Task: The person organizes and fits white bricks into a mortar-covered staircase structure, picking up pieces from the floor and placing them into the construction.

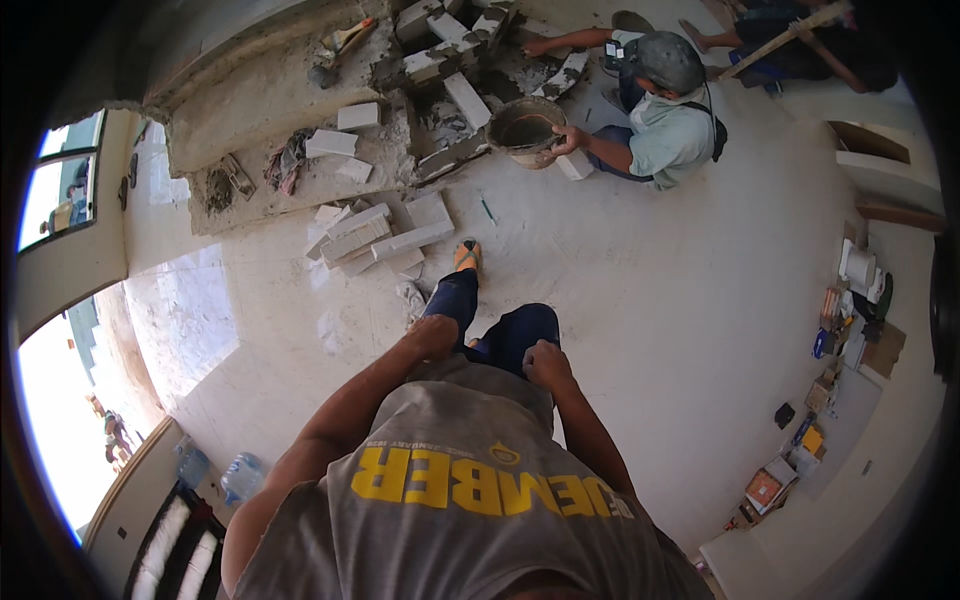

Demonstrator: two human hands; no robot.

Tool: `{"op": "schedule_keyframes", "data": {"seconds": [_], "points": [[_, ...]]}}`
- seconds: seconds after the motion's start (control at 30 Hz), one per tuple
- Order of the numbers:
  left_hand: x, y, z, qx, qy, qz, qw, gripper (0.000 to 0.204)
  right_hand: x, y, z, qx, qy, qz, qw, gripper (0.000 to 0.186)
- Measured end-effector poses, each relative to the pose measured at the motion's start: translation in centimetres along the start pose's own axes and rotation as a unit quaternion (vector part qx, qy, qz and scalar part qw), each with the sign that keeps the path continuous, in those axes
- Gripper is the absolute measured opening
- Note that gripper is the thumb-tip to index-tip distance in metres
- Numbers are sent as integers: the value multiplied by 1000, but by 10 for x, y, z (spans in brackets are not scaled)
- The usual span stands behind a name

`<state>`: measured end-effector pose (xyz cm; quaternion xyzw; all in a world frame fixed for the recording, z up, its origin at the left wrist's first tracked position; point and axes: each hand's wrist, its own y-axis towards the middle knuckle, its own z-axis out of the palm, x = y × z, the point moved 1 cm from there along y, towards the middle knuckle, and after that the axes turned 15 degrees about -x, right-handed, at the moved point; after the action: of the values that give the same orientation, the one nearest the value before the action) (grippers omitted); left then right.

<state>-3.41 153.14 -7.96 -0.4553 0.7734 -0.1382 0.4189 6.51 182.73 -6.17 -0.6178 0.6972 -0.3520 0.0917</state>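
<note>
My left hand (434,334) hangs by my left thigh in dark jeans, its fingers curled downward and partly out of sight. Beside my other thigh, my right hand (546,362) is closed in a loose fist; whether anything is inside is hidden. My sandalled foot (467,255) stands near a loose pile of white blocks (355,235) on the pale floor (650,330). A thin green object (488,210) lies just beyond the foot.
Ahead, mortar-covered steps (250,170) hold blocks, rags and tools. A crouching co-worker (675,140) grips a bucket (525,130). Another person (820,55) holds a wooden handle at top right. Boxes (775,485) line the right wall; water bottles (242,478) stand at lower left.
</note>
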Motion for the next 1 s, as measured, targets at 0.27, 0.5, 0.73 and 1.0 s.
{"op": "schedule_keyframes", "data": {"seconds": [0.27, 0.5, 0.73, 1.0], "points": [[-39, -27, -12, -14, -275, -46, 960, 16, -18, 92, -121, 280, 63, -161, 944, 12], [-149, -45, 59, 20, -404, -189, 895, 12, -11, 174, -91, 688, -150, -245, 667, 15], [-167, 42, 81, 138, -400, -112, 899, 21, -31, 256, -6, 709, -209, -235, 632, 18], [34, 154, 122, -416, -369, -311, 771, 14, -9, 462, 141, 207, -3, -212, 955, 30]]}}
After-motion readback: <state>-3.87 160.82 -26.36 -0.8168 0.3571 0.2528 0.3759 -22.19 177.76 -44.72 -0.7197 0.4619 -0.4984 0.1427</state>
